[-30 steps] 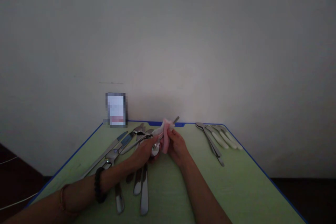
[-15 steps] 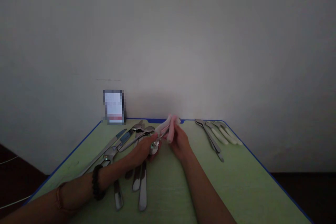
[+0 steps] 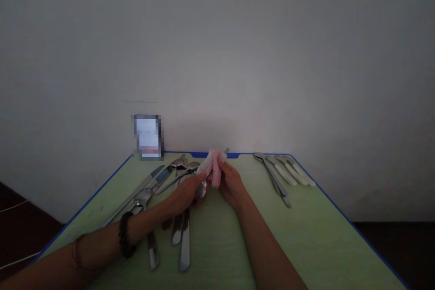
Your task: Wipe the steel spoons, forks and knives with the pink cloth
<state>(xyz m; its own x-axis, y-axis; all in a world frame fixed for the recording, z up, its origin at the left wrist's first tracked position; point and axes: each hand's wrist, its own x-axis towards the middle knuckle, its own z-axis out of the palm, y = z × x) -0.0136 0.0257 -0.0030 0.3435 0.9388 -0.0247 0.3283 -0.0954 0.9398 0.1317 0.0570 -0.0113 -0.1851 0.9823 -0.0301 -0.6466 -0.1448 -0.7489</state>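
Over the middle of the table, my left hand [image 3: 186, 194] is closed on a metal spoon [image 3: 201, 190], whose shiny bowl shows at the fingers. A pink and white cloth [image 3: 216, 170] is folded around the spoon's handle, pinched by my right hand [image 3: 233, 183]. What looks like the handle's greenish-grey tip sticks out beyond the cloth, up and to the right. Under and beside my left forearm lie several loose spoons and knives, among them a spoon [image 3: 143, 195] and a table knife [image 3: 185, 242]. My fingers partly hide the held spoon.
On the right of the green table [image 3: 306, 235] lie metal spoons [image 3: 272, 176] and several pieces with cream handles [image 3: 294, 174]. A blurred-out lit screen [image 3: 148, 137] stands at the back left against the wall [image 3: 217, 54]. A blue edge borders the table.
My right hand and the cloth have shifted slightly left, and the handle's tip now shows past the cloth. My left hand keeps hold of the spoon in nearly the same place.
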